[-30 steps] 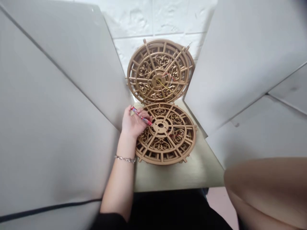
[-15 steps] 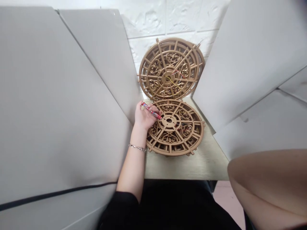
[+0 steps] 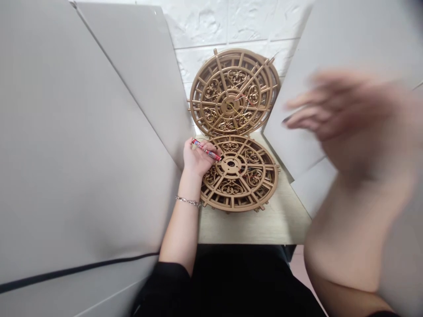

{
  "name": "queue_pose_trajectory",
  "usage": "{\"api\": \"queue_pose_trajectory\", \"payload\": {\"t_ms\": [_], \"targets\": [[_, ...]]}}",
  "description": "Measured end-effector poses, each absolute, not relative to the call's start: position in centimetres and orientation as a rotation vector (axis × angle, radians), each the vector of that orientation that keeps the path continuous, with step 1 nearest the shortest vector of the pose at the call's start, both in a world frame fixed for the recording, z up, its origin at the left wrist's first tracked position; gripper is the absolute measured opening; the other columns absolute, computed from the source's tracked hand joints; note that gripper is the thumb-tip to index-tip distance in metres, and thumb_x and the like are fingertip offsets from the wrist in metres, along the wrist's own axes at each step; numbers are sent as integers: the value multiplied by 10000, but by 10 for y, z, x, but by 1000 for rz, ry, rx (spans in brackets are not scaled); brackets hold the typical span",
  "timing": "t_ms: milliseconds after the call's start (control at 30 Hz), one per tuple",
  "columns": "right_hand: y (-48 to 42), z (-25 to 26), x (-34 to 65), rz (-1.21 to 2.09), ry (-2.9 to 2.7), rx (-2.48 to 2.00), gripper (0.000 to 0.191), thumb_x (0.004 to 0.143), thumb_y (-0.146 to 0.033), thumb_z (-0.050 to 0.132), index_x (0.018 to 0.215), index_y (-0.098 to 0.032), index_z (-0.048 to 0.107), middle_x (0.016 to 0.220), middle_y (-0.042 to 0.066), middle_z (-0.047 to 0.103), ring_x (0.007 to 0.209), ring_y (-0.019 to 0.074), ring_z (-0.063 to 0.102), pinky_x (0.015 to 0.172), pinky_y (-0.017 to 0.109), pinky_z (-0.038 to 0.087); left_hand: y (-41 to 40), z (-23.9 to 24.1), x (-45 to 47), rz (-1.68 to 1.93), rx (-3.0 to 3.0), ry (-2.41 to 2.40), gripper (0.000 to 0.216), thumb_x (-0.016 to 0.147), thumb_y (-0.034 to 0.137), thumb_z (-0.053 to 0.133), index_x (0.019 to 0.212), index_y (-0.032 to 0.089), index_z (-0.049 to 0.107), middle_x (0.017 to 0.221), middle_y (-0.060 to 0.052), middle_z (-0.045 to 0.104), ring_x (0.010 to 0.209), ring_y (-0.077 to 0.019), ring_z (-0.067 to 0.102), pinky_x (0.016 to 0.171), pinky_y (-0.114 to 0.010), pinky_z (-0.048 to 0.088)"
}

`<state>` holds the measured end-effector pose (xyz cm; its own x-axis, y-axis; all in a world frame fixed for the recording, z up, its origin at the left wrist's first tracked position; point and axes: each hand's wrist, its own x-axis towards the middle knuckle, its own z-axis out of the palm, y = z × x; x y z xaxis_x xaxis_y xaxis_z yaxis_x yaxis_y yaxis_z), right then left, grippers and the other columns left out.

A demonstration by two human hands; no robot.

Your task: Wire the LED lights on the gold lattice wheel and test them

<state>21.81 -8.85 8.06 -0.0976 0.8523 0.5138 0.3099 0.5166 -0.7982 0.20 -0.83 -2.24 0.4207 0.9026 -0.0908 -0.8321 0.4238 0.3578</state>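
Observation:
My left hand [image 3: 198,158] is closed around a thin red stick [image 3: 206,150] with white and blue print and a dark end. It rests palm up at the left edge of a gold openwork disc [image 3: 231,187], which has spokes, scrollwork and a round hub with a dark hole. The stick's dark end lies close to that hub. My right hand [image 3: 346,108] is raised at the right, apart from the discs and smeared by motion. Its fingers point left, but whether they hold anything cannot be made out.
Behind, more gold discs [image 3: 228,66] lean against the white brick-patterned wall [image 3: 194,26], with thin coloured wires across them. Light grey panels flank both sides: a left panel [image 3: 82,154] and a right panel [image 3: 333,39]. All discs stand on a pale wooden tabletop [image 3: 251,229].
My right hand has swung up into view from the lower right, where only the arm showed before. My left hand keeps its hold on the red stick. The view has shifted slightly.

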Motion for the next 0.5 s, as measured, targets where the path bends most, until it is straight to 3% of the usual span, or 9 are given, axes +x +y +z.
{"api": "queue_pose_trajectory", "payload": {"t_ms": [100, 167, 333, 500], "targets": [[-61, 34, 223, 427, -1933, -1404, 226, 802, -305, 479, 925, -211, 644, 858, 37, 649, 778, 173, 595, 726, 345, 466, -6, -25, 3, 1126, 253, 280, 358, 797, 440, 294, 546, 185, 313, 461, 43, 377, 433, -69, 431, 669, -323, 473], [-43, 5, 227, 185, -2062, -1632, 237, 781, -267, 500, 960, -194, 637, 883, 66, 646, 785, 204, 591, 736, 377, 452, -5, -26, 3, 1137, 244, 269, 355, 797, 440, 296, 552, 184, 313, 466, 44, 382, 438, -68, 437, 663, -317, 473], [-29, -21, 232, 128, -2174, -1529, 520, 715, -276, 602, 1220, -248, 481, 923, 48, 613, 749, 166, 574, 706, 320, 450, -3, -28, 2, 1157, 242, 271, 346, 790, 439, 303, 558, 183, 310, 471, 43, 389, 445, -68, 440, 660, -317, 473], [-31, -23, 232, 234, -2195, -1443, 459, 747, -285, 573, 1202, -264, 514, 829, 27, 593, 725, 153, 554, 695, 311, 440, -2, -30, 3, 1181, 239, 337, 346, 789, 446, 297, 558, 188, 303, 457, 45, 380, 427, -70, 423, 633, -317, 469]]}}
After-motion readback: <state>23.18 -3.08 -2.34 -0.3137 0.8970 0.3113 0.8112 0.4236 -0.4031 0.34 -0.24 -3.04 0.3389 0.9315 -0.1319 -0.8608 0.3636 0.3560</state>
